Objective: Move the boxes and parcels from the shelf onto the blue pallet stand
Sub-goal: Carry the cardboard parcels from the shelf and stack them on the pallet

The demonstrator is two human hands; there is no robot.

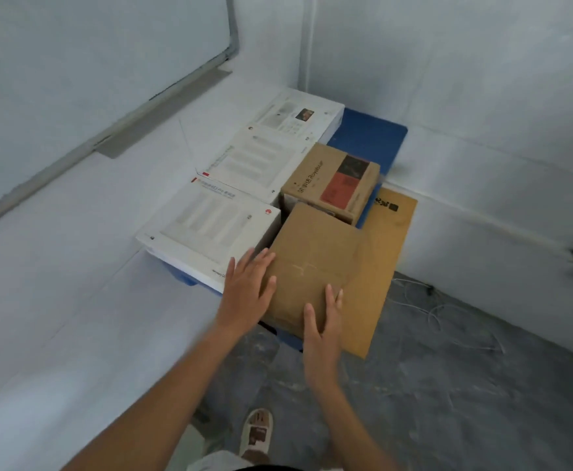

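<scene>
From the head camera, both hands lie flat with straight fingers on a plain brown cardboard box [308, 266], matte and square-edged. The left hand [246, 290] presses its near-left side, fingers slightly spread; the right hand [324, 321] rests on its near edge, fingers together. The box sits on the blue pallet stand [370, 137], whose smooth plastic shows beyond the hands. Left of the left hand lie three flat white printed boxes [210, 222]. Beyond the fingertips stands a kraft carton with a red label [332, 181]. Right of the right hand lies a flat tan cardboard parcel [380, 266] over grey concrete floor [448, 385].
</scene>
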